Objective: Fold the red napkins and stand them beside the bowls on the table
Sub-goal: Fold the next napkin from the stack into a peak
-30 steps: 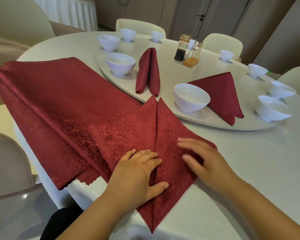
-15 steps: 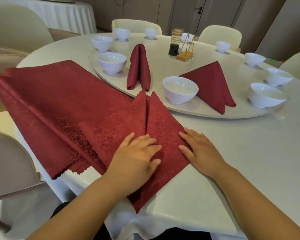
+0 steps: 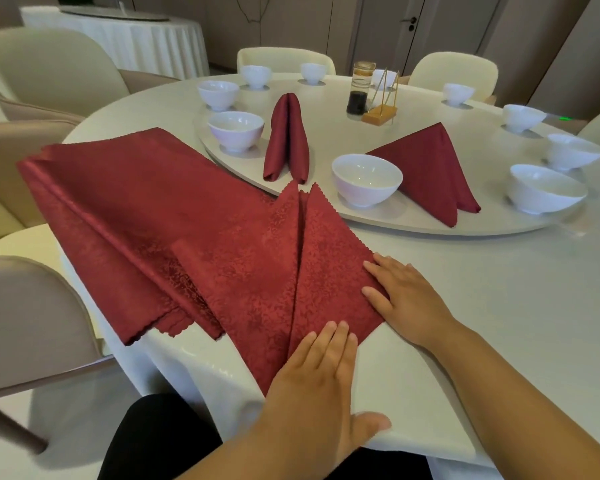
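A red napkin (image 3: 291, 271) lies flat near the table's front edge, folded into a diamond with a seam down its middle. My left hand (image 3: 319, 386) rests flat on its near tip, fingers straight. My right hand (image 3: 402, 299) presses flat on its right corner. Under it, to the left, lies a stack of unfolded red napkins (image 3: 118, 202). On the turntable (image 3: 499, 226) one folded napkin (image 3: 286, 140) stands beside a white bowl (image 3: 235, 129), and another folded napkin (image 3: 430, 168) stands beside the nearest bowl (image 3: 366, 178).
Several more white bowls (image 3: 544, 188) ring the turntable. A dark sauce bottle (image 3: 359, 88) and a toothpick holder (image 3: 380, 114) stand at its centre. Cream chairs (image 3: 32, 306) surround the white table (image 3: 499, 323). Another clothed table (image 3: 118, 36) is at the back left.
My left hand has slid down the seam toward the napkin's near tip. My right hand has stayed on the right corner. The view has tilted up slightly.
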Motion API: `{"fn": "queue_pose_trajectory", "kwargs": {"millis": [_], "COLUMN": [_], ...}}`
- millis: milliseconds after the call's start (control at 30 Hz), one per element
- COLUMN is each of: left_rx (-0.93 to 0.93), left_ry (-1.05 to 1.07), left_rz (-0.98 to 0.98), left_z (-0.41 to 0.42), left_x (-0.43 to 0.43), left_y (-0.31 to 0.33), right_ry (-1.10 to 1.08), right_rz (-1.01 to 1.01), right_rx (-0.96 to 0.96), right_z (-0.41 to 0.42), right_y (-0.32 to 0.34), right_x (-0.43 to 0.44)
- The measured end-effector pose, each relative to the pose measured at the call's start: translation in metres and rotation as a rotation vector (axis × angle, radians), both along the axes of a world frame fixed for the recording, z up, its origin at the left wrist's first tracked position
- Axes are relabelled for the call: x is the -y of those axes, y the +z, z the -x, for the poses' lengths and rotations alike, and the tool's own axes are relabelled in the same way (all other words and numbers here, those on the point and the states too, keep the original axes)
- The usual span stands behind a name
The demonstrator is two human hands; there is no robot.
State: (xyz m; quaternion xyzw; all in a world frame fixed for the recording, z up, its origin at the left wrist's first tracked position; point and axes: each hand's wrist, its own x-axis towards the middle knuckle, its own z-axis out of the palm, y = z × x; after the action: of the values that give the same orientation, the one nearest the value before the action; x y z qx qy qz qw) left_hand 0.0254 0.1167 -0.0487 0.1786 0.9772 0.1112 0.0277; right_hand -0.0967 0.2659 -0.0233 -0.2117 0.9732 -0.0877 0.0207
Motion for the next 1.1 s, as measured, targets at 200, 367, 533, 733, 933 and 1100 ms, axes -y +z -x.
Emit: {"fn": "queue_pose_trajectory", "kwargs": {"millis": [200,367,533,733,933,1100], "left_rx": [-0.275,-0.511,-0.51,-0.48,-0.449,-0.524], "left_ry": [0.024,-0.068,-0.144,-0.137,-0.093,-0.152], "left_rz": [-0.003,-0.064,-0.29,-0.362,-0.229,-0.188], "left_z": [-0.035,-0.037,-0.031,-0.027,-0.008,0.007], "left_x": [0.024,0.041,0.058,0.089,0.113,0.112], "left_y": [-0.027,-0.024,-0.002,0.005,0.002,0.002], "right_ry": [0.008,0.005,0.007,0.142,0.496,0.587], "right_rz": [0.02,0.028,0.136,0.367,0.253,0.113], "right_rx": [0.009,-0.005,-0.144,-0.333,-0.261,-0.359], "right_z": [0.0,-0.003,-0.006,-0.02,-0.056,-0.067], "right_y": [0.001,0.002,0.001,0.005,0.009,0.005], "right_x": [0.0,0.001,0.001,0.003,0.01,0.024]}}
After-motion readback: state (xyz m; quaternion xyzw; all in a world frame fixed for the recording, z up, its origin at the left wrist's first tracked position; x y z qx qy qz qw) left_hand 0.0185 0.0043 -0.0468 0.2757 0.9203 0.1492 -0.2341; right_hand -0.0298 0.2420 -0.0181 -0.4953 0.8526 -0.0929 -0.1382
